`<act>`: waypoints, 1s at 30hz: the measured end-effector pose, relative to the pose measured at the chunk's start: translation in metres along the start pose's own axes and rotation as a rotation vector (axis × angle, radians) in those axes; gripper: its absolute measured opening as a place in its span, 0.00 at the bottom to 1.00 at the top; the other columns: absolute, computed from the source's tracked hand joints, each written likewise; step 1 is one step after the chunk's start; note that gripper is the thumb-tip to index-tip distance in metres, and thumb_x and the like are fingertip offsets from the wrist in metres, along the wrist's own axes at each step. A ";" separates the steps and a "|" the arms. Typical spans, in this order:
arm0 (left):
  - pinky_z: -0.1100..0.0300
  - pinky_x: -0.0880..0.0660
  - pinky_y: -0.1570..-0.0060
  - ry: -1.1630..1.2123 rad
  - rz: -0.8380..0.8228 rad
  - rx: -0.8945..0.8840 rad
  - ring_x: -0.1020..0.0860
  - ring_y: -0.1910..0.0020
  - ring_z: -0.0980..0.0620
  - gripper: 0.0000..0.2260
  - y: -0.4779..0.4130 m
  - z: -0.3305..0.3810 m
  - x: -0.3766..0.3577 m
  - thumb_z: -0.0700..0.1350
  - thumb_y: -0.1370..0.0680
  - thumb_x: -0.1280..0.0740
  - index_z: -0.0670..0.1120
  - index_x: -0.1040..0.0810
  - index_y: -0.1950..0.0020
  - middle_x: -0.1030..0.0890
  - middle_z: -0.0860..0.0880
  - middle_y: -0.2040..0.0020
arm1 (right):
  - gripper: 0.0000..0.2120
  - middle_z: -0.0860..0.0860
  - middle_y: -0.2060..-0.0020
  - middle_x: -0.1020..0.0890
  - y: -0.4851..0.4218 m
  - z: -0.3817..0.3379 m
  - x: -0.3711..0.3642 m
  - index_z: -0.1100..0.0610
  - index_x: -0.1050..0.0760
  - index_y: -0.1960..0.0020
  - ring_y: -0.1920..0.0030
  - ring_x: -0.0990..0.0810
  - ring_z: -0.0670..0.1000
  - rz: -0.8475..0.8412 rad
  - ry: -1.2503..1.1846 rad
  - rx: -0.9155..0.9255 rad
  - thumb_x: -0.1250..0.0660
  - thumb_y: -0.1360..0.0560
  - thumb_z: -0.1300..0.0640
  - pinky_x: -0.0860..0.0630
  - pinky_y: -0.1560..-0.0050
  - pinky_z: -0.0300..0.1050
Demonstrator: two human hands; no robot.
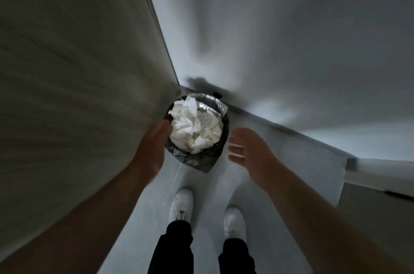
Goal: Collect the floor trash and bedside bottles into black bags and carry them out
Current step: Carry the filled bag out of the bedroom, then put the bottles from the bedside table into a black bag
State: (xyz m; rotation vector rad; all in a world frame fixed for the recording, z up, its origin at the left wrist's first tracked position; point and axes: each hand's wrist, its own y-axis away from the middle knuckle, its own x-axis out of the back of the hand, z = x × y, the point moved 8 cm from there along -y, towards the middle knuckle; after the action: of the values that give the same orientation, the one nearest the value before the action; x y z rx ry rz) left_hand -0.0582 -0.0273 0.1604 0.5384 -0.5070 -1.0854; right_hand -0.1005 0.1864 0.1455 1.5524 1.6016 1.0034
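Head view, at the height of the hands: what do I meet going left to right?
wooden panel → left hand → bin full of crumpled paper → right hand → baseboard

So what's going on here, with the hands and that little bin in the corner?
A person stands over a small bag-lined bin heaped with crumpled white paper, set in a corner. Both bare hands reach down to it. The left hand is at its left rim, too blurred to tell whether it grips. The right hand is open beside it, not touching. The bin is not lifted yet.
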 end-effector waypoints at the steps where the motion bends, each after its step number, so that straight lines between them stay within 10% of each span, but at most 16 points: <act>1: 0.65 0.34 0.44 -0.004 -0.023 0.006 0.26 0.48 0.60 0.09 0.023 0.006 0.001 0.41 0.19 0.43 0.55 0.27 0.50 0.24 0.58 0.47 | 0.05 0.56 0.51 0.26 0.022 -0.005 0.003 0.54 0.28 0.55 0.52 0.28 0.54 -0.019 -0.012 0.002 0.40 0.22 0.60 0.28 0.54 0.46; 6: 0.77 0.31 0.51 0.022 -0.054 -0.100 0.24 0.56 0.74 0.12 0.121 0.109 0.007 0.35 0.21 0.41 0.52 0.26 0.52 0.18 0.66 0.58 | 0.05 0.56 0.51 0.23 0.138 -0.079 0.031 0.55 0.26 0.47 0.51 0.26 0.54 -0.102 -0.043 0.213 0.40 0.21 0.61 0.28 0.56 0.45; 11: 0.49 0.36 0.30 -0.005 0.053 -0.296 0.27 0.37 0.53 0.14 0.185 0.225 0.054 0.55 0.30 0.34 0.55 0.25 0.46 0.23 0.50 0.39 | 0.16 0.56 0.52 0.21 0.253 -0.175 0.052 0.54 0.24 0.50 0.52 0.23 0.54 -0.197 0.028 0.440 0.30 0.35 0.50 0.26 0.54 0.46; 14: 0.51 0.36 0.33 0.033 0.079 -0.358 0.27 0.40 0.55 0.08 0.216 0.270 0.080 0.43 0.21 0.36 0.52 0.24 0.43 0.22 0.51 0.40 | 0.11 0.57 0.49 0.20 0.315 -0.211 0.054 0.54 0.23 0.49 0.53 0.21 0.52 -0.270 0.108 0.533 0.29 0.31 0.56 0.25 0.54 0.45; 20: 0.54 0.30 0.40 0.094 0.161 -0.373 0.25 0.42 0.57 0.07 0.305 0.293 0.133 0.53 0.29 0.30 0.62 0.18 0.53 0.17 0.63 0.51 | 0.28 0.55 0.48 0.18 0.414 -0.240 0.027 0.54 0.22 0.49 0.50 0.20 0.53 -0.472 0.195 0.598 0.30 0.48 0.47 0.24 0.56 0.46; 23: 0.62 0.28 0.57 0.252 0.201 -0.380 0.25 0.39 0.55 0.13 0.359 0.306 0.159 0.51 0.23 0.34 0.50 0.21 0.41 0.21 0.53 0.41 | 0.30 0.56 0.48 0.17 0.449 -0.239 -0.002 0.57 0.22 0.46 0.52 0.20 0.54 -0.591 0.222 0.579 0.28 0.48 0.50 0.24 0.57 0.47; 27: 0.54 0.27 0.46 0.284 0.254 -0.502 0.22 0.41 0.56 0.21 0.445 0.306 0.210 0.63 0.38 0.27 0.59 0.17 0.47 0.20 0.51 0.38 | 0.53 0.53 0.51 0.18 0.507 -0.227 -0.072 0.57 0.24 0.46 0.50 0.21 0.54 -0.797 0.389 0.556 0.20 0.68 0.38 0.25 0.56 0.48; 30: 0.51 0.27 0.44 0.337 0.309 -0.560 0.21 0.41 0.54 0.29 0.503 0.282 0.264 0.65 0.44 0.26 0.55 0.17 0.46 0.18 0.51 0.42 | 0.47 0.53 0.49 0.16 0.554 -0.209 -0.124 0.56 0.23 0.46 0.52 0.19 0.50 -0.938 0.508 0.653 0.24 0.62 0.36 0.23 0.59 0.45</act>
State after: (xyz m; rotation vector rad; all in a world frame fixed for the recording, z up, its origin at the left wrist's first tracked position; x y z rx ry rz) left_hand 0.2079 -0.1308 0.7268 0.1322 0.0217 -0.7706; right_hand -0.0162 0.0432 0.7275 0.6620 2.8099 0.3412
